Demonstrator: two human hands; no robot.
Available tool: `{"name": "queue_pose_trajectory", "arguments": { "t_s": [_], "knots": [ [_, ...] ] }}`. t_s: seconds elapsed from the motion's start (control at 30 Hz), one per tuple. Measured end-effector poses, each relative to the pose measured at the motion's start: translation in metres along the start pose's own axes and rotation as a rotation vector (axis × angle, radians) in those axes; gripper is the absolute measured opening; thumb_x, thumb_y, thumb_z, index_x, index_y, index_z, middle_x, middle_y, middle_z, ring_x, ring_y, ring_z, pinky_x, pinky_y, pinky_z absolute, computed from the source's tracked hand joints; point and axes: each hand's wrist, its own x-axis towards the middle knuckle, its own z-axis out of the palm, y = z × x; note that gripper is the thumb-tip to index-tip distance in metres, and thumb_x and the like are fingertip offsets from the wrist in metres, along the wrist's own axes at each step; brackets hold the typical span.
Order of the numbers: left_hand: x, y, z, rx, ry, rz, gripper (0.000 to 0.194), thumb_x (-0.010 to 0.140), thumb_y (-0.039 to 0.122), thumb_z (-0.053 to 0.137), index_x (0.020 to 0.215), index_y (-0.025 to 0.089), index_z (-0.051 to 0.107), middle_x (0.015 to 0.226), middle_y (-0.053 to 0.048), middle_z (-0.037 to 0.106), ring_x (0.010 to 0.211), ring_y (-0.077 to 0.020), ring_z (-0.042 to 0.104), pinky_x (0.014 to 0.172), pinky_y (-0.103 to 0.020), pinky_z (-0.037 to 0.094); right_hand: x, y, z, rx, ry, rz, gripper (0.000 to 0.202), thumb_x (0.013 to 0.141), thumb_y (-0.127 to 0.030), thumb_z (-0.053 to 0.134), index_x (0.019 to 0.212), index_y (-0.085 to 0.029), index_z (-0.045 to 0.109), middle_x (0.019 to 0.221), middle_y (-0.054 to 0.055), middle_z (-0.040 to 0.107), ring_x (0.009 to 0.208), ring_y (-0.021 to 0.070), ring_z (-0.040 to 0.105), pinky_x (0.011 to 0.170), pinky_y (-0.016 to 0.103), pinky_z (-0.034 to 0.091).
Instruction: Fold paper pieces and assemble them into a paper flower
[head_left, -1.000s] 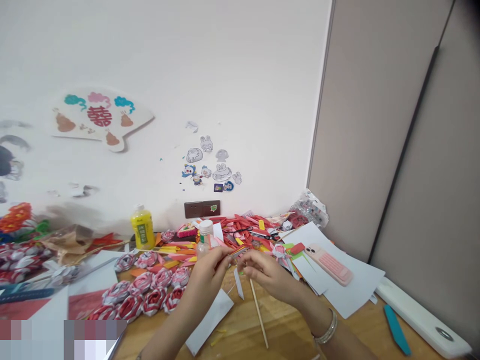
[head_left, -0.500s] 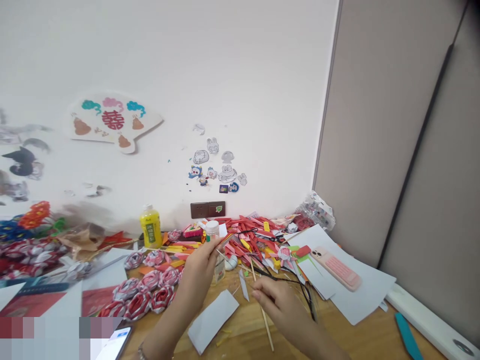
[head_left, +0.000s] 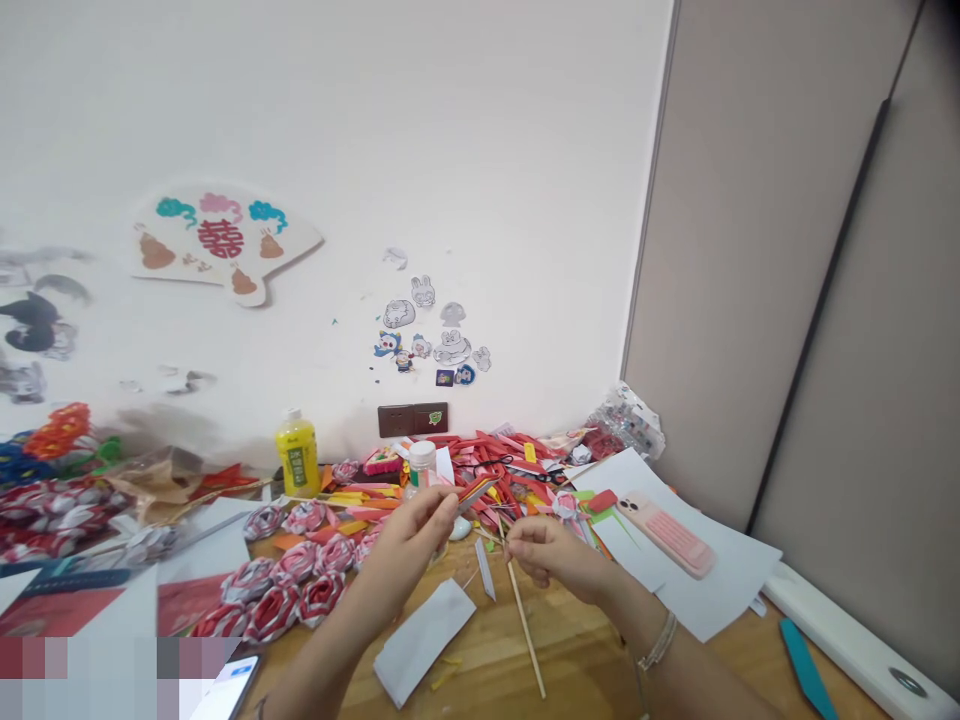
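My left hand (head_left: 420, 525) pinches a thin folded paper strip (head_left: 478, 492) with red, yellow and grey edges, pointing to the upper right. A short way to the right, my right hand (head_left: 547, 552) has its fingers curled together; what is between them is too small to make out. A thin wooden stick (head_left: 529, 630) slants across the table just below and left of the right hand. A white folded sheet (head_left: 425, 640) lies beneath my left hand, with a narrow white paper strip (head_left: 485, 568) between it and the stick. Part of a white-capped jar (head_left: 422, 458) shows behind the left hand.
Red and yellow folded strips (head_left: 495, 450) pile along the wall. Paper roses (head_left: 277, 610) and a yellow bottle (head_left: 298, 455) stand left. At right lie white sheets (head_left: 712, 610), a pink phone case (head_left: 667, 535), a white bar (head_left: 855, 640) and a teal tool (head_left: 806, 665).
My right hand has risen and moved slightly right, and its bracelet now shows. In my left hand the paper strip has turned, showing more of its grey side.
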Motion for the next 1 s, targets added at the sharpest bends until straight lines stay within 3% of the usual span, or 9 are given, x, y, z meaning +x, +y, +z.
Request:
{"name": "queue_pose_trajectory", "arguments": {
  "t_s": [0.1,0.23,0.43,0.57,0.63,0.7,0.8,0.9,1.0],
  "knots": [
    [0.002,0.000,-0.001,-0.020,0.046,-0.011,0.036,0.079,0.046,0.039,0.053,0.021,0.043,0.049,0.005,0.040,0.047,-0.0118,0.040,0.046,-0.022,0.032,-0.001,0.008,0.005,0.029,0.001,-0.016,0.028,0.074,-0.043,0.059,0.073,-0.015,0.055,0.046,-0.008,0.035,0.042,0.0051,0.029,0.041,0.018,0.025],
    [-0.001,0.002,0.002,-0.138,-0.092,-0.060,0.038,0.076,0.048,0.044,0.051,0.020,0.040,0.046,0.007,0.036,0.043,-0.0091,0.034,0.042,-0.020,0.027,0.002,0.011,0.000,-0.090,-0.102,0.043,0.031,0.072,-0.045,0.059,0.070,-0.014,0.056,0.048,-0.006,0.039,0.043,0.0052,0.032,0.042,0.018,0.027],
    [-0.003,-0.009,0.032,-0.128,-0.273,-0.093,0.033,0.068,0.044,0.053,0.050,0.020,0.041,0.042,0.008,0.038,0.041,-0.0081,0.034,0.042,-0.020,0.024,0.036,-0.042,-0.021,-0.668,-0.071,0.119,0.022,0.068,-0.030,0.058,0.053,-0.015,0.053,0.044,-0.007,0.037,0.042,0.0058,0.032,0.042,0.019,0.024],
    [0.007,-0.029,0.040,-0.010,-0.014,-0.096,0.033,0.064,0.040,0.054,0.045,0.021,0.036,0.042,0.008,0.036,0.043,-0.0093,0.035,0.043,-0.021,0.025,0.038,-0.088,0.005,-0.769,0.092,0.025,0.019,0.067,-0.020,0.055,0.051,-0.015,0.048,0.048,-0.006,0.038,0.046,0.0067,0.033,0.045,0.020,0.022],
    [0.012,-0.033,0.033,-0.025,0.065,-0.116,0.034,0.069,0.043,0.048,0.047,0.022,0.035,0.040,0.008,0.035,0.040,-0.0091,0.034,0.042,-0.021,0.025,0.022,-0.093,0.034,-0.883,0.296,-0.112,0.018,0.072,-0.020,0.050,0.055,-0.016,0.049,0.052,-0.004,0.043,0.050,0.0082,0.035,0.047,0.021,0.022],
    [0.013,-0.032,0.024,-0.088,0.149,-0.114,0.034,0.072,0.046,0.046,0.051,0.021,0.036,0.040,0.009,0.036,0.040,-0.0090,0.035,0.043,-0.020,0.027,0.002,-0.081,0.061,-0.964,0.349,-0.237,0.020,0.079,-0.023,0.045,0.061,-0.016,0.052,0.055,-0.002,0.047,0.050,0.0089,0.036,0.048,0.023,0.021],
    [0.008,-0.021,0.014,-0.228,0.205,-0.111,0.034,0.072,0.046,0.051,0.053,0.021,0.038,0.039,0.010,0.036,0.039,-0.0084,0.035,0.042,-0.019,0.028,-0.013,-0.043,0.079,-0.885,0.238,-0.295,0.017,0.079,-0.019,0.045,0.066,-0.016,0.055,0.058,-0.001,0.049,0.053,0.0096,0.039,0.051,0.022,0.024],
    [0.001,-0.010,0.015,-0.288,0.106,-0.120,0.032,0.072,0.044,0.052,0.054,0.020,0.043,0.043,0.009,0.038,0.040,-0.0082,0.036,0.042,-0.019,0.030,-0.005,-0.012,0.063,-0.506,0.091,-0.185,0.013,0.078,-0.020,0.050,0.070,-0.015,0.059,0.067,-0.001,0.055,0.063,0.0104,0.047,0.056,0.020,0.032],
    [-0.001,-0.004,0.017,-0.239,0.041,-0.101,0.030,0.072,0.043,0.053,0.055,0.019,0.047,0.045,0.008,0.039,0.042,-0.0085,0.037,0.044,-0.020,0.031,0.008,-0.008,0.037,-0.295,-0.064,-0.087,0.016,0.076,-0.028,0.055,0.073,-0.014,0.062,0.068,-0.001,0.056,0.064,0.0104,0.048,0.058,0.020,0.035]
  ]
}}
